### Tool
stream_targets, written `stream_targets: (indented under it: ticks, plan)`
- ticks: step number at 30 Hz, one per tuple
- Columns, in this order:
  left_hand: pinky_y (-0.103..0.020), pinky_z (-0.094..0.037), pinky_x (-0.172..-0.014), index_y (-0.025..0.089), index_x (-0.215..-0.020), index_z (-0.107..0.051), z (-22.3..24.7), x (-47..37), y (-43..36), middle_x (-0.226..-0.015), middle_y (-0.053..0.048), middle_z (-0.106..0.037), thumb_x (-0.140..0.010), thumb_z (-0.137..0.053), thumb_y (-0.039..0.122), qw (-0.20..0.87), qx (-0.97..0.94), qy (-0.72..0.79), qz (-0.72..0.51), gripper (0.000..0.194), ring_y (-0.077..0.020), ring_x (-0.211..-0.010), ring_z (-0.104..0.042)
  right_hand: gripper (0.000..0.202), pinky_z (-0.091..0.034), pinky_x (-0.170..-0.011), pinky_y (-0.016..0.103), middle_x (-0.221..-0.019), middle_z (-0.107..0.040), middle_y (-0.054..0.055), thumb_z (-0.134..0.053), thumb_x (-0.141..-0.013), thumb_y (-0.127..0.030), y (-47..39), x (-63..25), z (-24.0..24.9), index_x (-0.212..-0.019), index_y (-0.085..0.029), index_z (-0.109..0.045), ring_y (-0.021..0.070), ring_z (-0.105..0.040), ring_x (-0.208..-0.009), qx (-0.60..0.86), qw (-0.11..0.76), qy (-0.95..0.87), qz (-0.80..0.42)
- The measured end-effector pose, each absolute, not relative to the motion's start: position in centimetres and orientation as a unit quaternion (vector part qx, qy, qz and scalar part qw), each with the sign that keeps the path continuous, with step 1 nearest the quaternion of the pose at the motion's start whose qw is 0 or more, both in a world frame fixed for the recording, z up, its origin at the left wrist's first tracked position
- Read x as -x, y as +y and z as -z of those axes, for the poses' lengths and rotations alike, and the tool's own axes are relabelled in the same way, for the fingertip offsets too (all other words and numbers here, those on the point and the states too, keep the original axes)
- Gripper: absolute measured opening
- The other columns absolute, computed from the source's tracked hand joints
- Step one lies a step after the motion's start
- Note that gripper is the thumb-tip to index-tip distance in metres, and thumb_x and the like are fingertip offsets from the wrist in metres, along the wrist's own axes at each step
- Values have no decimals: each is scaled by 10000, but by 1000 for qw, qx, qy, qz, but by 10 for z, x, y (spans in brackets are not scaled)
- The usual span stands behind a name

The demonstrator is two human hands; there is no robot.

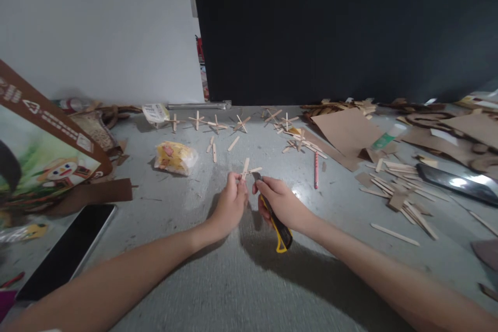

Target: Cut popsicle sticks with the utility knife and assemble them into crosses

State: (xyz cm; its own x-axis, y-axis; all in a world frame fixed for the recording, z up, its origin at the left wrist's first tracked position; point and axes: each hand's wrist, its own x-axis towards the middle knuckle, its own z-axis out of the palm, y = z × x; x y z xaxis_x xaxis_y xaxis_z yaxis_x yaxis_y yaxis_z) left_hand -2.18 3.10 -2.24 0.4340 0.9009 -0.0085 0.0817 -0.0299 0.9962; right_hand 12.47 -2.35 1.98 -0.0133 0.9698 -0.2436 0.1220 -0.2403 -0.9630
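Left hand (pixel 232 198) is pinching some crossed wooden sticks (pixel 246 167) at its 1 o'clock, no gap left, and the right hand (pixel 280 201) is gripping a yellow-black knife (pixel 282 231), fingers curled round it. Yellow packet's (pixel 175 158) sitting at 10 o'clock from both, loose sticks (pixel 422 221) at 3.

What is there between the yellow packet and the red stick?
In the head view, loose wooden sticks lie nearer the packet, then come crossed sticks in the left hand and the utility knife in the right hand.
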Motion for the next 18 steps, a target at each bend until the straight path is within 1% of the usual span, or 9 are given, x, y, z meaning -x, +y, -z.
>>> stream_targets:
  ticks: [2, 4, 9, 11, 14, 18]
  plan:
    - [-223, -289, -521, 254, -919, -409, 21, 21, 33, -618, 96, -379, -1040, -491, 538, 617, -583, 386, -361, 319, -110, -527, -391, 298, -387, -350, 210, -447, -511, -96, -472, -961, -548, -23, -125, -18, -916, -254, -490, 128, -476, -328, 577, 411, -480, -517]
    - [-215, -262, -514, 248, -863, -393, 20, 21, 35, -631, 91, -363, -1009, -529, 572, 655, -547, 374, -363, 381, -99, -528, -363, 336, -388, -346, 211, -443, -497, -104, -462, -963, -586, -23, -125, -16, -916, -254, -482, 127, -475, -321, 569, 418, -489, -512]
    - [-210, -211, -502, 235, -789, -382, 19, 20, 40, -671, 78, -362, -856, -653, 708, 692, -505, 354, -376, 549, -78, -544, -296, 390, -374, -354, 197, -452, -499, -103, -457, -992, -624, -23, -126, -10, -884, -250, -485, 108, -474, -325, 548, 410, -522, -509]
    - [-216, -184, -495, 237, -777, -382, 20, 20, 41, -663, 82, -336, -813, -672, 751, 704, -504, 346, -362, 591, -76, -536, -262, 402, -364, -350, 197, -461, -502, -102, -461, -996, -633, -22, -127, -7, -871, -251, -482, 102, -470, -322, 546, 407, -523, -512]
    - [-230, -164, -492, 246, -748, -361, 20, 20, 40, -617, 99, -267, -813, -660, 767, 722, -518, 321, -327, 604, -79, -523, -205, 400, -361, -346, 200, -452, -489, -110, -461, -996, -644, -21, -128, -5, -892, -258, -465, 104, -457, -315, 551, 432, -516, -493]
    - [-244, -173, -501, 252, -705, -318, 17, 22, 37, -587, 101, -217, -871, -596, 753, 724, -559, 290, -280, 597, -85, -519, -189, 400, -404, -361, 213, -479, -480, -138, -557, -957, -642, -20, -129, -10, -1059, -265, -470, 116, -467, -340, 563, 500, -494, -434]
